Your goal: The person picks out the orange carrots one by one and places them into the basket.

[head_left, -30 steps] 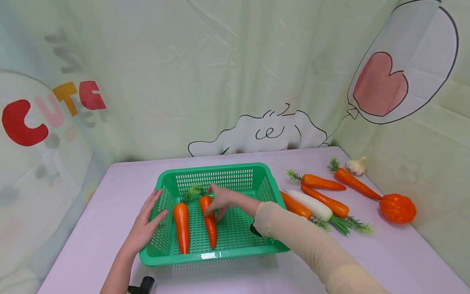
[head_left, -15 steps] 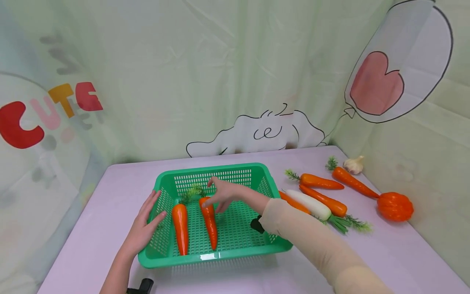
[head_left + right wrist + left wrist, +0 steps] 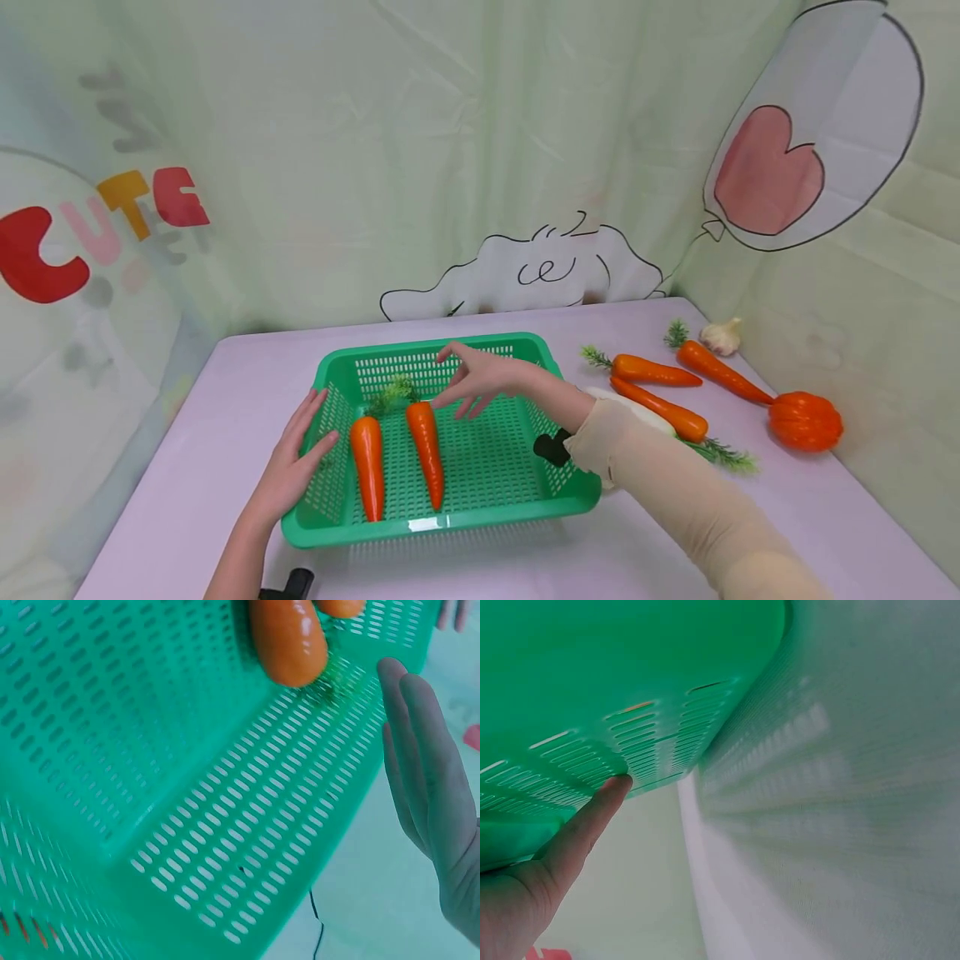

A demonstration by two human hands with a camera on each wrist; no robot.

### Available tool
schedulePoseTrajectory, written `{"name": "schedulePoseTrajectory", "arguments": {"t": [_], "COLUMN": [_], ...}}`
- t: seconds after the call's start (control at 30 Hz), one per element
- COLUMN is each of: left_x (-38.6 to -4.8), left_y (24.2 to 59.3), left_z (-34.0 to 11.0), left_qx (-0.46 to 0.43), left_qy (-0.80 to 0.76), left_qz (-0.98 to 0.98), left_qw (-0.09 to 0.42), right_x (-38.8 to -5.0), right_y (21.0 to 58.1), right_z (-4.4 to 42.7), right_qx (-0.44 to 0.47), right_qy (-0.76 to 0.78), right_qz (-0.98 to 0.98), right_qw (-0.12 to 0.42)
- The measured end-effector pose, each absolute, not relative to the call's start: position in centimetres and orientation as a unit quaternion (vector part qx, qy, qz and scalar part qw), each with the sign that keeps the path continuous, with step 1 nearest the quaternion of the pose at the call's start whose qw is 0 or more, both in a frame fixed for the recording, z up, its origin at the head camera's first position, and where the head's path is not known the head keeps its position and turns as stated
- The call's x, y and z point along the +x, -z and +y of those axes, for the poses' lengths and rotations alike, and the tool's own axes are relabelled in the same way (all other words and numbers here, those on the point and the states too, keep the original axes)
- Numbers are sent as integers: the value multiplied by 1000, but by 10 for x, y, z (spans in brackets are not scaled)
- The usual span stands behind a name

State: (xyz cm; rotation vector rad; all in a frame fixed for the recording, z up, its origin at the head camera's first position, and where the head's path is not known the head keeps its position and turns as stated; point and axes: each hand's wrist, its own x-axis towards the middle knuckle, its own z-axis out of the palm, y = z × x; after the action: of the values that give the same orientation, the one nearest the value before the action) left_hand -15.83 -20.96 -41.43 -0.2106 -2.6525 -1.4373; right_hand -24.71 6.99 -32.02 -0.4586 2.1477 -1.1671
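Note:
A green plastic basket point(image 3: 495, 467) with slotted walls sits on the table, holding two carrots side by side. One carrot point(image 3: 368, 467) lies near its left wall, the other carrot point(image 3: 426, 454) a little to the right, leafy tops toward the back. My left hand point(image 3: 288, 467) rests against the basket's left side with straight fingers; in the left wrist view a finger point(image 3: 592, 814) touches the slotted wall. Over the basket hovers my right hand point(image 3: 483, 379), fingers extended and nothing in them, just right of the second carrot's top. The right wrist view shows those fingers point(image 3: 435, 750) straight.
Right of the basket lie several more carrots, among them one carrot point(image 3: 656, 371), and a white radish point(image 3: 637, 408) partly behind the right sleeve. Farther right are a garlic bulb point(image 3: 722, 336) and an orange pumpkin-like vegetable point(image 3: 806, 422). Printed curtains point(image 3: 315, 167) enclose the table.
My right hand has let go of the second carrot and moved up and to the right, away from it. The carrot stays in the basket. My left hand keeps its place.

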Motion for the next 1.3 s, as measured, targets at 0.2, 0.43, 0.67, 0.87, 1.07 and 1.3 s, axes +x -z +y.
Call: {"name": "schedulePoseTrajectory", "arguments": {"t": [0.2,0.43,0.67,0.87,1.07,1.3], "left_x": [-157,-158,-159,-159,-158,-158], "left_y": [412,413,413,413,413,412], "left_z": [-208,-210,-209,-209,-209,-209], "left_qx": [-69,-69,-68,-69,-67,-68], "left_qy": [478,478,479,482,481,484], "left_qz": [-874,-874,-873,-872,-872,-870], "left_qw": [55,57,56,58,59,57], "right_x": [-243,-234,-229,-226,-223,-223], "right_y": [313,305,297,295,291,293], "right_z": [87,113,144,167,187,208], "right_qx": [-188,-214,-251,-274,-282,-289], "right_qy": [418,438,419,406,416,430], "right_qz": [833,819,819,825,823,823], "right_qw": [309,302,301,282,266,234]}}
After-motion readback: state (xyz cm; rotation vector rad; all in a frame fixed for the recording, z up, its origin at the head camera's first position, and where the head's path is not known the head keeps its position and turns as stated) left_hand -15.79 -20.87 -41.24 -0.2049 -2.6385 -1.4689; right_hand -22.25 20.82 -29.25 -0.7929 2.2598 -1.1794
